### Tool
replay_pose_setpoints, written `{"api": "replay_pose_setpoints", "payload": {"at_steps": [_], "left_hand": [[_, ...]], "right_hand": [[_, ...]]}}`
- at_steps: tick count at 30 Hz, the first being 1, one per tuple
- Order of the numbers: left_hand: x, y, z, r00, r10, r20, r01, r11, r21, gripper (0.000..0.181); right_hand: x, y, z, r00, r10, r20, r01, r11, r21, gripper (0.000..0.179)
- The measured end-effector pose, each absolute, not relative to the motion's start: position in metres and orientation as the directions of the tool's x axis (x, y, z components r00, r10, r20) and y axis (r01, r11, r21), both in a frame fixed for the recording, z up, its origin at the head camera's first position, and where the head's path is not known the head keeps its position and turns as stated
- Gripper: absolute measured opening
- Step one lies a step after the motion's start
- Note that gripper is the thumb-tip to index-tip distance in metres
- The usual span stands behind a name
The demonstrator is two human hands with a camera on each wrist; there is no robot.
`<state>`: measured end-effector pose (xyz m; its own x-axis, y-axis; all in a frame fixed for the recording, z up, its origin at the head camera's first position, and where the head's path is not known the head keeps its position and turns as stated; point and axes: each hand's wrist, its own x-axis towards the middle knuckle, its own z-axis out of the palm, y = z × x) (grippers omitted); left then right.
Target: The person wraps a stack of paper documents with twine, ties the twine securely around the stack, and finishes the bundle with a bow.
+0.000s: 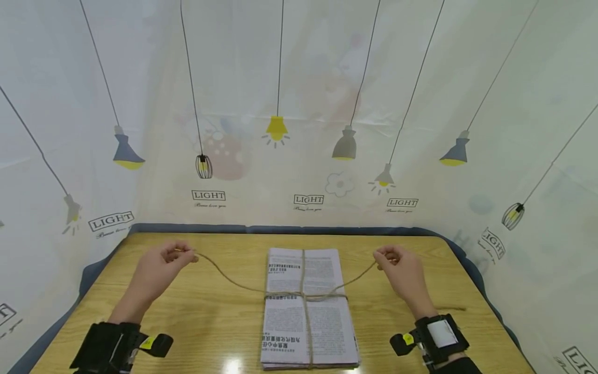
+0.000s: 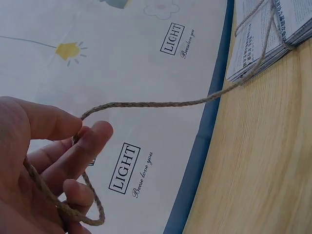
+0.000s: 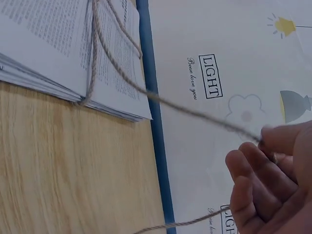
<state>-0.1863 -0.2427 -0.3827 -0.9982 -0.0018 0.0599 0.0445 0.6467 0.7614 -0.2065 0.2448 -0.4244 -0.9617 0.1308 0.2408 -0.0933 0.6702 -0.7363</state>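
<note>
A stack of newspapers (image 1: pixel 285 327) lies on the table, with brown twine (image 1: pixel 307 322) running lengthwise and crosswise over it and crossing near its middle. Out to the left, my left hand (image 1: pixel 163 267) pinches one length of the twine between thumb and fingers; the tail loops through the palm in the left wrist view (image 2: pixel 90 219). My right hand (image 1: pixel 399 275) pinches the other length on the right side, its tail trailing below the fingers in the right wrist view (image 3: pixel 185 223). Both lengths sag from the raised hands down to the crossing on the stack.
The wooden table (image 1: pixel 210 322) has a dark blue edge (image 1: pixel 299 229) along its back and sides. Behind it hangs a pale cloth (image 1: pixel 243 78) printed with lamps. Each wrist wears a black strap with a camera, the left strap (image 1: pixel 107 345) and the right strap (image 1: pixel 439 340).
</note>
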Motion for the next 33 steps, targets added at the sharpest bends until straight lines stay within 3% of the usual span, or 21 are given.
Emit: {"api": "replay_pose_setpoints", "payload": {"at_steps": [5,10,16,20,23,26,33], "left_hand": [[-0.187,-0.242,-0.391,-1.000,-0.020,-0.018,-0.026,0.575,0.817,0.060],[-0.188,-0.239,-0.402,-0.992,-0.120,0.045,-0.022,0.505,0.863,0.049],[-0.191,-0.234,-0.415,-0.994,-0.094,0.049,0.037,0.131,0.991,0.046],[-0.191,-0.232,-0.422,-1.000,-0.026,-0.014,-0.011,-0.100,0.995,0.037],[-0.191,-0.232,-0.427,-0.998,-0.005,-0.055,-0.052,-0.235,0.970,0.028],[-0.191,-0.233,-0.431,-0.997,-0.009,-0.071,-0.066,-0.271,0.960,0.026],[-0.190,-0.233,-0.437,-0.998,-0.035,-0.052,-0.047,-0.146,0.988,0.030]], "right_hand": [[-0.209,0.243,-0.432,-0.975,0.141,0.173,-0.060,0.580,-0.812,0.027],[-0.208,0.241,-0.435,-0.983,0.165,0.084,0.007,0.488,-0.873,0.033],[-0.204,0.240,-0.444,-0.992,0.126,-0.006,0.039,0.257,-0.966,0.033],[-0.203,0.241,-0.449,-0.997,0.070,-0.032,0.036,0.051,-0.998,0.037],[-0.203,0.243,-0.451,-0.997,0.056,-0.046,0.044,-0.030,-0.999,0.036],[-0.203,0.244,-0.452,-0.997,0.063,-0.044,0.043,-0.015,-0.999,0.036],[-0.204,0.248,-0.458,-0.993,0.093,-0.068,0.082,0.147,-0.986,0.039]]}}
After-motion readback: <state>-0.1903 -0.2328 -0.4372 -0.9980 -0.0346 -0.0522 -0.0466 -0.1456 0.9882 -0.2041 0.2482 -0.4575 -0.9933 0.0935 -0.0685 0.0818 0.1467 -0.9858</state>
